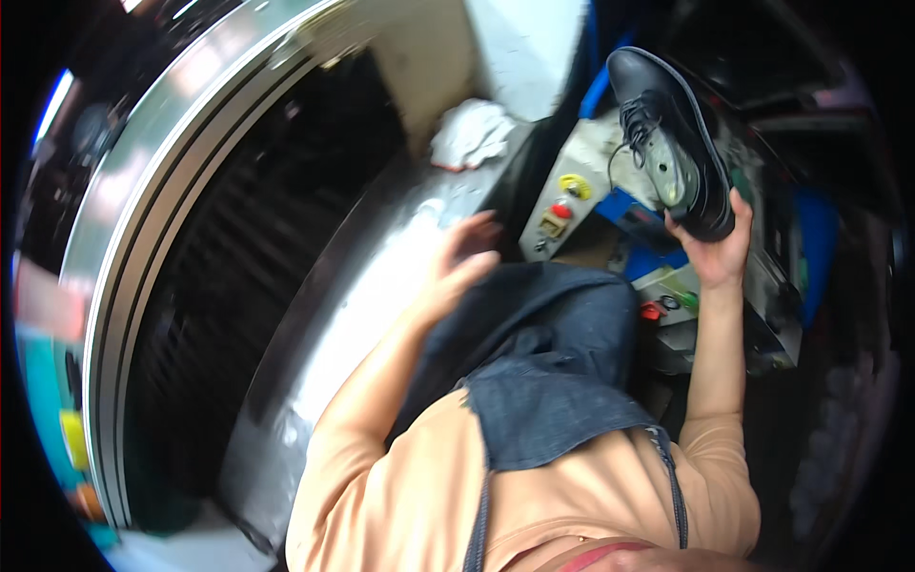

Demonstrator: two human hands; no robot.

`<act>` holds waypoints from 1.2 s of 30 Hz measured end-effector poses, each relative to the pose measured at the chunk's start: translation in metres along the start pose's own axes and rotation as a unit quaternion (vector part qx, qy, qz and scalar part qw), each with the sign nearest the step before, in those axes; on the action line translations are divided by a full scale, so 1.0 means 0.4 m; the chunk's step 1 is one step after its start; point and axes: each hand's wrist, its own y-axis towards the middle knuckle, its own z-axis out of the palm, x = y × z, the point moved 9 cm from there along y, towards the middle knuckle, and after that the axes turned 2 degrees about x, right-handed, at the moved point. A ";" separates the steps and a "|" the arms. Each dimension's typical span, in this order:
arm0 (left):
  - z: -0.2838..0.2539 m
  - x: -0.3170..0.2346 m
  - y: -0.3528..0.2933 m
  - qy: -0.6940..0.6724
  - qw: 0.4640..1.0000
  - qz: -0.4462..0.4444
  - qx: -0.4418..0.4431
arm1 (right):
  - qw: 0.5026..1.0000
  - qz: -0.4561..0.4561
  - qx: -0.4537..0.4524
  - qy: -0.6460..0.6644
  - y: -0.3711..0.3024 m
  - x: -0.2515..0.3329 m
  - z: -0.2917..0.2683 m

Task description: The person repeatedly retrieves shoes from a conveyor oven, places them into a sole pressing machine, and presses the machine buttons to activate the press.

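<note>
the black shoe (684, 132) points toe-outward, long axis leaning left; outstretched right hand (719, 250) grips its heel, left hand (454, 269) loosely spread.

Crumpled white cloth (472, 135), red button (560, 211)

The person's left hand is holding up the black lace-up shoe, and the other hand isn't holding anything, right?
Not quite: the head view shows the right hand holding up the black lace-up shoe. The other hand, the left hand, isn't holding anything.
</note>
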 end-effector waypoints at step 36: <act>-1.113 -0.365 -1.208 0.761 0.170 -0.188 -0.598 | 0.762 0.139 0.218 -0.594 0.002 -0.735 0.161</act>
